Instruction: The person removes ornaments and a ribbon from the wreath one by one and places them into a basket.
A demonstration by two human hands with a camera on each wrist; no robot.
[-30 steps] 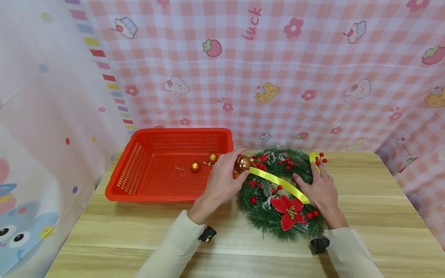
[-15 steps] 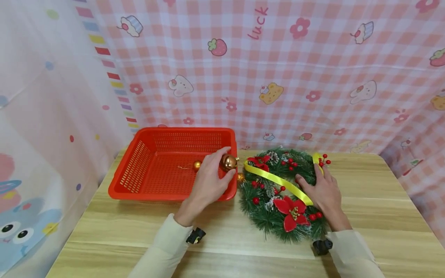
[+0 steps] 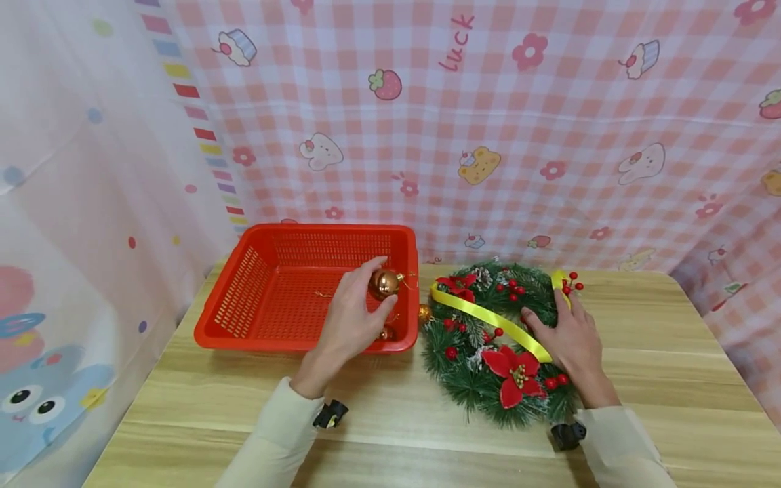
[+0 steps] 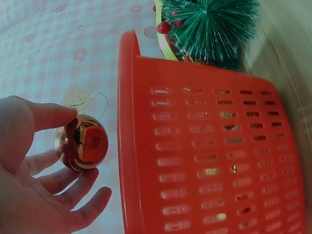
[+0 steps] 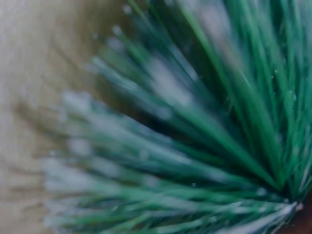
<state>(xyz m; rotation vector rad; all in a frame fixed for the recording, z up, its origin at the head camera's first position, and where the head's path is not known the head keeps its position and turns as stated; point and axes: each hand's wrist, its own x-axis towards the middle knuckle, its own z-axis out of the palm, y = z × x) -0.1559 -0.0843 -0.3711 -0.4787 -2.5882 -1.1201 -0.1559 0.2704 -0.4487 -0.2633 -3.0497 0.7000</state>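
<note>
My left hand pinches a shiny copper-coloured Christmas ball between thumb and fingers, over the right end of the red plastic basket. In the left wrist view the ball shows a thin gold hanging loop, and it is above the basket's rim. My right hand rests on the right side of a green Christmas wreath, its fingers by the yellow ribbon. Red poinsettias and berries decorate the wreath. Only blurred green needles fill the right wrist view.
A small copper ball lies in the basket's near right corner. Between basket and wreath sits a glittery gold ball. Both stand on a wooden table, with a checked cloth hanging behind.
My left hand has carried the copper Christmas ball leftward from the wreath's left edge to over the basket. The right hand keeps its place on the wreath. The head view has shifted slightly.
</note>
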